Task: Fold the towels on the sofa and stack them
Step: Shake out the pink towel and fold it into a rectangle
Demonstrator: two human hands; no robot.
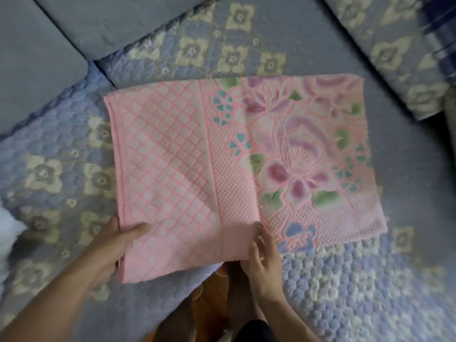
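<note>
A pink towel (234,169) with a diamond grid on its left half and large purple flowers on its right half lies folded flat on the sofa seat (61,149). My left hand (116,245) grips its near left corner, thumb on top and fingers underneath. My right hand (261,257) pinches the near edge at the towel's middle, where a crease runs. The near left part of the towel hangs slightly over the seat's front edge.
The sofa wears a blue quilted cover with cream flower patches. Grey back cushions (37,58) sit at the far left, a patterned cushion (399,45) at the far right. Something white (7,233) shows at the left edge. Wooden floor (212,292) lies below.
</note>
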